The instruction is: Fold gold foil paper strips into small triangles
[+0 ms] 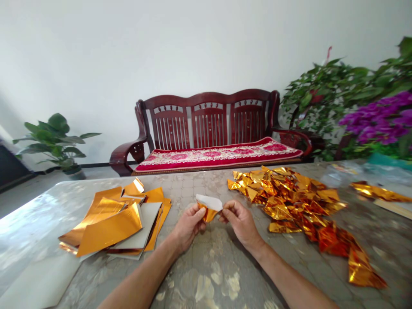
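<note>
Both hands, left [190, 225] and right [240, 221], pinch a partly folded gold-and-white sheet [210, 207] above the table [193, 274]. On the table, flat sheets [112, 227] lie left, folded gold pieces [286, 195] right.

Both hands [215, 223] raised, fingertips pinching inward

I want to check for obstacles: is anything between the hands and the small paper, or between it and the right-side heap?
Left hand and right hand touch the paper, nothing between. Only the right hand stands between paper and heap.
</note>
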Available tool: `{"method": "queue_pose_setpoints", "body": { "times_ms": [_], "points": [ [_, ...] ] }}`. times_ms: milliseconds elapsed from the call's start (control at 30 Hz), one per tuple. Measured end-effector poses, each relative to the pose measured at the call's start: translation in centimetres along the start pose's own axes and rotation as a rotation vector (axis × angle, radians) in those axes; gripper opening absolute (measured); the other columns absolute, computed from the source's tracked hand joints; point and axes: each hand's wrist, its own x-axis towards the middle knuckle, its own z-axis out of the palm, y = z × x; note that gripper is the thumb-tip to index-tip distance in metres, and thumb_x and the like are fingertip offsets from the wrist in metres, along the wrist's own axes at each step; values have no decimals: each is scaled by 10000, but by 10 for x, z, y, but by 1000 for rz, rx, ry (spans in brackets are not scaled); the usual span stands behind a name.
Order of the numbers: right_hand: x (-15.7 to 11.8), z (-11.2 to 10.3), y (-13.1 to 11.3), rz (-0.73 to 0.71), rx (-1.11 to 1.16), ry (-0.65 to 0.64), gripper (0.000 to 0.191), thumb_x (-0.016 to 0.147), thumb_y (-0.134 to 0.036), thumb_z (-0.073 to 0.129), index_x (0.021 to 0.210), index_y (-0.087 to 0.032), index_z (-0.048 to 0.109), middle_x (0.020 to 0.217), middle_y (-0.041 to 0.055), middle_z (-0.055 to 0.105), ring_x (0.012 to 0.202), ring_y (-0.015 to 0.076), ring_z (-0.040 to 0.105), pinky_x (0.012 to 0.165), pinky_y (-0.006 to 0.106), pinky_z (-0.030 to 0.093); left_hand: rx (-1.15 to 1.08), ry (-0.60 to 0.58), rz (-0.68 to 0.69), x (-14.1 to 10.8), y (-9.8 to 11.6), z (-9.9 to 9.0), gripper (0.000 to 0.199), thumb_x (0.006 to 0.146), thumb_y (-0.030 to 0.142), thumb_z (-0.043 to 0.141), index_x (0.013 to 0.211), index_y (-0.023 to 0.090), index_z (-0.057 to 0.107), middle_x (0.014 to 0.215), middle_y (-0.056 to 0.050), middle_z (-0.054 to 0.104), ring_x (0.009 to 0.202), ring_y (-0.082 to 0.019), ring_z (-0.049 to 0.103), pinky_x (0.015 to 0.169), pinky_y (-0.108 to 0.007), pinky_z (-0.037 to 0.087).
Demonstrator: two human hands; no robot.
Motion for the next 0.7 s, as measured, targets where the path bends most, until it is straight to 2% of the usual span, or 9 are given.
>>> {"method": "queue_pose_setpoints", "body": {
  "times_ms": [167, 333, 567, 700],
  "points": [
    [-2, 0, -2, 47, 41, -40, 353, 777, -534, 714, 826, -207, 592, 651, -8, 657, 595, 162, 632, 576, 270, 496, 121, 162, 84, 2, -5, 3, 396, 679, 454, 797, 882, 139, 670, 663, 36, 604, 439, -22, 357, 425, -157, 257],
    [-4, 1, -6, 97, 112, -82, 357, 763, -518, 726, 886, -209, 595, 710, -7, 659, 624, 164, 629, 579, 285, 530, 212, 287, 203, 0, -6, 9, 316, 660, 398, 778, 798, 130, 684, 627, 34, 608, 484, -49, 402, 469, -168, 294],
    [-4, 3, -4, 167, 138, -36, 340, 714, -462, 764, 857, -209, 587, 655, -27, 632, 559, 142, 593, 536, 261, 518, 292, 248, 259, -1, -8, 8, 230, 765, 381, 673, 783, 156, 716, 682, 17, 656, 621, -113, 549, 600, -211, 414],
    [-4, 3, -2, 188, 139, -23, 328, 734, -474, 748, 867, -209, 606, 661, -19, 649, 549, 142, 592, 528, 260, 517, 312, 252, 269, 0, -10, 6, 235, 733, 371, 714, 831, 158, 720, 686, 6, 681, 659, -143, 601, 621, -229, 447]
  ]
}}
